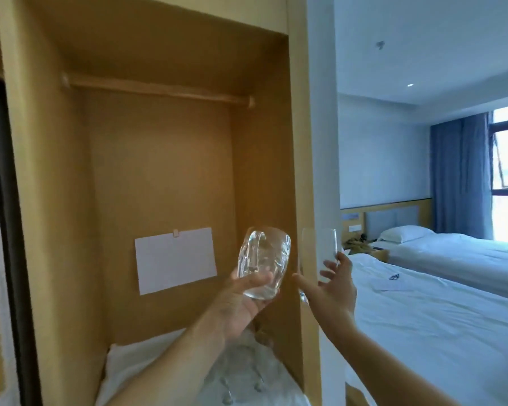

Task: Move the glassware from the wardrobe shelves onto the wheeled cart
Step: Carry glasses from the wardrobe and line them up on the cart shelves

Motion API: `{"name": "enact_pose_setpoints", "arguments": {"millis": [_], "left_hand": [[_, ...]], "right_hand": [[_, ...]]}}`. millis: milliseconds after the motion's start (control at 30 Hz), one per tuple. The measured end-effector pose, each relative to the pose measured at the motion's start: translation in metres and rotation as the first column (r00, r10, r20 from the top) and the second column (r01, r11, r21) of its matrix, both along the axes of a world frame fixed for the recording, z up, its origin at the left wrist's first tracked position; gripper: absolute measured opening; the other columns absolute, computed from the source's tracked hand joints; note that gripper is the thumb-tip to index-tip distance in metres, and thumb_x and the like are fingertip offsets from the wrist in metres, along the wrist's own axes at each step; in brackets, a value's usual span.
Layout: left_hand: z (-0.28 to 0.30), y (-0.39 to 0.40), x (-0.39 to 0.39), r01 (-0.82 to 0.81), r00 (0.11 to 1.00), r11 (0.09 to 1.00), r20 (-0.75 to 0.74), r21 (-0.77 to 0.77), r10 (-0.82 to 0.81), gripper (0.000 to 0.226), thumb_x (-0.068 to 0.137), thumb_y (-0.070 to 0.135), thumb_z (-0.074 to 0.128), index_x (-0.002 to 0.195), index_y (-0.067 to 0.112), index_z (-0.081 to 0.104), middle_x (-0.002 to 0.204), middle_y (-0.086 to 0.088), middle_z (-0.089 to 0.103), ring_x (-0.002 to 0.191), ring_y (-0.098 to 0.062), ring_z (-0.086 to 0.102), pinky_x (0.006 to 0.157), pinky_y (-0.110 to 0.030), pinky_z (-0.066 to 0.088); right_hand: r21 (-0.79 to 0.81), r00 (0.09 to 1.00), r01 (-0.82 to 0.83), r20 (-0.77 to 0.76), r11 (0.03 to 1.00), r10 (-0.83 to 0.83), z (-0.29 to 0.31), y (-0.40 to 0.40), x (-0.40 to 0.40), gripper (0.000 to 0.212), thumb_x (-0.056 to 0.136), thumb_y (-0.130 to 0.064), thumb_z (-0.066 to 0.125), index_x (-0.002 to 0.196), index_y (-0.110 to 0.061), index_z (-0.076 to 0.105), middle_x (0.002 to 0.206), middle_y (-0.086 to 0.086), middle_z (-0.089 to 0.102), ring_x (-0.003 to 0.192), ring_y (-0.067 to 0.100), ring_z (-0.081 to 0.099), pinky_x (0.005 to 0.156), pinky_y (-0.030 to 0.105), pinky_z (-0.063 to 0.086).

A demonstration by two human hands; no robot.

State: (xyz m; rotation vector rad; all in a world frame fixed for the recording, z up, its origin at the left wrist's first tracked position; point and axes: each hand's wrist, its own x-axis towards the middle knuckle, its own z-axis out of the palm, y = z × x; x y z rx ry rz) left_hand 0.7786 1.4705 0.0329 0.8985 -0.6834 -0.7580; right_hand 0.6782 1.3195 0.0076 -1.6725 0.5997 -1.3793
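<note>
Wood wardrobe (165, 159) fills our view; beds (440, 303) lie right, cart not visible. White cloth (129, 364) on the shelf carries more glassware (247, 367), blurred. Left hand (241, 303) has fingers clamped on a tumbler (264, 262), tilted, above the shelf. Right hand (335, 285) pinches a tall glass (317, 259) beside the wardrobe's edge, other fingers apart. We judge: carry both upright, apart, clear of that edge. Paper (175, 259) hangs on the back panel.
</note>
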Motion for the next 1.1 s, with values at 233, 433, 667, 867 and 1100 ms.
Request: {"name": "enact_pose_setpoints", "arguments": {"millis": [233,433,667,867,1100], "left_hand": [[0.005,-0.111,-0.065,0.154,0.973,0.985,-0.162,-0.072,-0.164,0.107,0.035,0.009,0.104,0.131,0.002,0.059,0.125,-0.030,0.065,0.106,-0.044,0.066,0.096,-0.053,0.054],[-0.001,-0.215,-0.137,0.335,0.884,0.934,-0.300,-0.129,-0.358,0.096,0.049,0.067,0.089,0.119,0.004,0.072,0.124,-0.026,0.068,0.107,-0.043,0.068,0.090,-0.053,0.056],[-0.017,-0.320,-0.214,0.436,0.886,0.900,-0.173,-0.010,-0.431,0.038,0.087,0.033,0.076,0.120,0.014,0.073,0.124,-0.018,0.070,0.110,-0.038,0.069,0.091,-0.052,0.056],[-0.019,-0.395,-0.282,0.475,0.865,0.878,-0.214,0.060,-0.453,0.061,0.078,0.042,0.080,0.128,0.014,0.061,0.114,-0.019,0.074,0.101,-0.040,0.072,0.082,-0.055,0.058],[-0.029,-0.462,-0.338,0.553,0.833,0.816,-0.102,0.169,-0.544,0.014,0.075,0.034,0.074,0.077,0.024,0.083,0.093,-0.013,0.078,0.082,-0.028,0.077,0.086,-0.045,0.059]], "right_hand": [[0.011,0.991,0.134,0.027,0.991,-0.134,0.002,-0.087,-0.092,0.098,0.063,-0.027,0.096,0.143,-0.019,0.039,0.126,0.001,0.057,0.107,0.022,0.060,0.095,0.040,0.055],[0.004,0.958,0.286,0.025,0.958,-0.286,-0.003,-0.171,-0.180,0.098,0.063,-0.027,0.097,0.142,-0.019,0.040,0.118,-0.003,0.055,0.104,0.021,0.061,0.091,0.035,0.055],[-0.015,0.900,0.436,-0.003,0.900,-0.436,-0.019,-0.253,-0.273,0.099,0.062,-0.027,0.097,0.143,-0.017,0.040,0.118,-0.003,0.056,0.100,0.018,0.060,0.088,0.034,0.054],[-0.029,0.840,0.540,-0.041,0.841,-0.541,-0.029,-0.309,-0.348,0.097,0.060,-0.029,0.097,0.140,-0.019,0.042,0.119,0.000,0.060,0.098,0.018,0.061,0.078,0.020,0.046],[-0.002,0.780,0.623,-0.067,0.782,-0.622,-0.041,-0.359,-0.417,0.098,0.059,-0.033,0.098,0.138,-0.022,0.041,0.120,0.000,0.061,0.101,0.022,0.064,0.091,0.042,0.057]]}}
